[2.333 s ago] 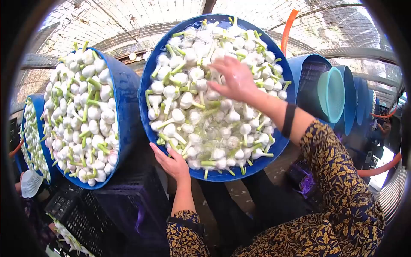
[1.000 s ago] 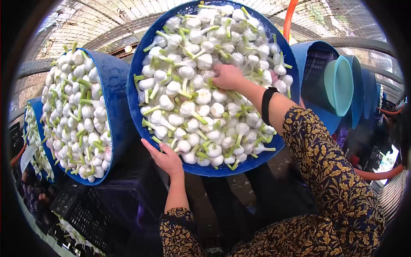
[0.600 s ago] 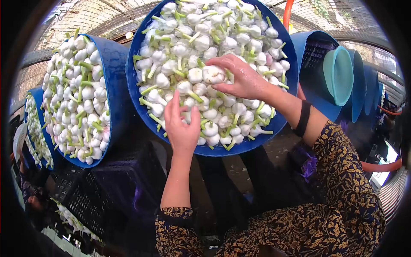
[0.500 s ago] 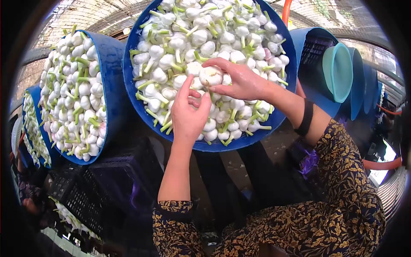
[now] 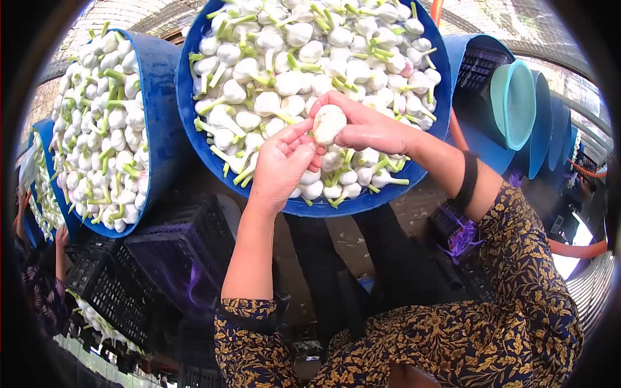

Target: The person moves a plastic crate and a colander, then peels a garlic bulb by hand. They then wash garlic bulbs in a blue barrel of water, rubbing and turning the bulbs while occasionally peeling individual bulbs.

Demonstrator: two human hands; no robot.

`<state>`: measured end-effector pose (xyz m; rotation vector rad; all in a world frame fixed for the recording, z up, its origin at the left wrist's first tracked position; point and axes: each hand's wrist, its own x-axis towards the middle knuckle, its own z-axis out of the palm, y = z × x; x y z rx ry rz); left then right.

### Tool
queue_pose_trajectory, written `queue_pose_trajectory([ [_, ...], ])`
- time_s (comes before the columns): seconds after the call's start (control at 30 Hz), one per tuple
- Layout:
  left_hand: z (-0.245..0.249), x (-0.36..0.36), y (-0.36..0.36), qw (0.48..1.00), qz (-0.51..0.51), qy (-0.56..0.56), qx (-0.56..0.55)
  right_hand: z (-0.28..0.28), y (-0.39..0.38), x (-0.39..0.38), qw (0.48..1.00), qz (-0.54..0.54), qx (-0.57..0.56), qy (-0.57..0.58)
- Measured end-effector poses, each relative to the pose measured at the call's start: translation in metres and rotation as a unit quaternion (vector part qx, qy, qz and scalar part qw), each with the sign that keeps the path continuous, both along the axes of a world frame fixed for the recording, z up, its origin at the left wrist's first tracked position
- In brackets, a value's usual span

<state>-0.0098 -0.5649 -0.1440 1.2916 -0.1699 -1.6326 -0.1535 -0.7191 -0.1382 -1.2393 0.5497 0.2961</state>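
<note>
My right hand [image 5: 375, 126] grips a white garlic bulb [image 5: 329, 125] between thumb and fingers. The bulb is held above a round blue tub [image 5: 184, 113] heaped with garlic bulbs with short green stems [image 5: 268, 40]. My left hand [image 5: 279, 165] is closed at the bulb's lower left side, thumb and fingertips pressed together. Whatever those fingertips pinch is too small to make out.
Another blue tub [image 5: 162, 103] full of garlic stands at the left. Black crates [image 5: 113, 278] sit below it. A teal basin [image 5: 514, 107] and an orange hose [image 5: 456, 126] are at the right. A co-worker's hand [image 5: 61, 236] shows at the far left.
My left fingers, spread before, have closed in beside the bulb. The bulb in my right hand has turned and moved slightly right. A co-worker's arm has come up at the far left.
</note>
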Motion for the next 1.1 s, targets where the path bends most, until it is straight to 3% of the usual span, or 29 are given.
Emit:
queue_pose_trajectory([
  [0.13,0.007,0.001,0.003,1.000,0.011,0.018,0.010,0.000,0.008,0.002,0.997,0.020,-0.076,-0.017],
  [0.23,0.006,0.002,0.002,0.999,-0.026,-0.027,-0.016,0.010,0.013,0.005,0.984,0.058,-0.169,-0.014],
  [0.3,0.003,0.003,0.000,0.992,-0.098,-0.076,-0.017,0.015,0.013,0.007,0.926,0.138,-0.344,-0.075],
  [0.43,0.016,0.011,-0.001,0.992,-0.118,-0.007,0.032,0.024,0.015,0.011,0.908,0.203,-0.362,-0.057],
  [0.53,0.007,0.004,0.002,0.996,-0.088,-0.027,0.013,0.022,0.014,0.012,0.912,0.194,-0.359,-0.047],
  [0.6,-0.002,0.004,0.004,0.988,-0.119,-0.099,0.000,0.018,0.018,0.012,0.900,0.186,-0.386,-0.075],
  [0.7,0.005,0.008,0.007,0.997,-0.073,-0.013,-0.002,0.018,0.014,0.013,0.920,0.175,-0.342,-0.074],
  [0.93,0.006,0.004,0.009,0.993,-0.093,-0.076,-0.004,0.023,0.016,0.015,0.905,0.205,-0.370,-0.042],
  [1.0,0.009,0.007,0.010,0.999,-0.045,0.019,-0.011,0.024,0.013,0.017,0.917,0.186,-0.347,-0.059],
  [1.1,0.010,0.005,0.011,0.999,-0.041,0.001,-0.011,0.021,0.016,0.016,0.901,0.189,-0.384,-0.077],
])
